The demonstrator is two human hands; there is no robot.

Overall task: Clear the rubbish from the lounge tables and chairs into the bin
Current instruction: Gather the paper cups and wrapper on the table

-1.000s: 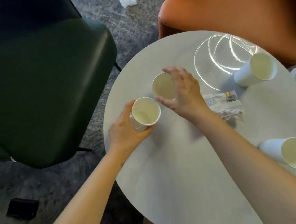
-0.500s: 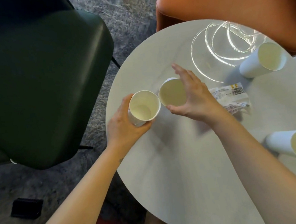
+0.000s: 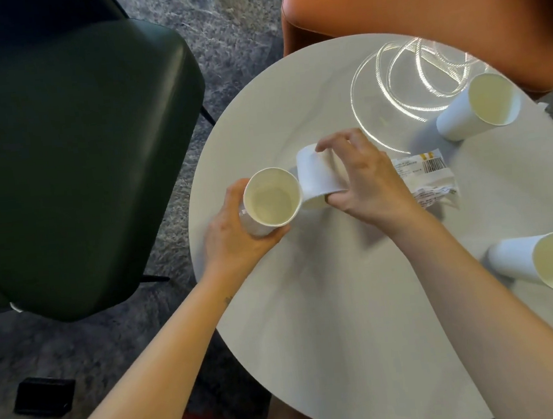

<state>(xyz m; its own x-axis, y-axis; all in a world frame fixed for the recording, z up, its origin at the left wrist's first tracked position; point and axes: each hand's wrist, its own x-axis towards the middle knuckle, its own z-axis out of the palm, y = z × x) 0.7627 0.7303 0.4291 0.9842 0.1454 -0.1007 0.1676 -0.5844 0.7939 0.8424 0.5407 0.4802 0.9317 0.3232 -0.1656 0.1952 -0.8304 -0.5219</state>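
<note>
Cups: four; left hand (image 3: 237,236) and right hand (image 3: 363,180) each clasp one; one wrapper (image 3: 427,178).

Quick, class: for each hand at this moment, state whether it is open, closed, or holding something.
Left hand: closed around an upright paper cup.
Right hand: closed on a second paper cup, tipped on its side.

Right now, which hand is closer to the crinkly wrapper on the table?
The right hand. It holds a paper cup directly beside the wrapper, partly covering it. The left hand holds another cup farther away.
</note>
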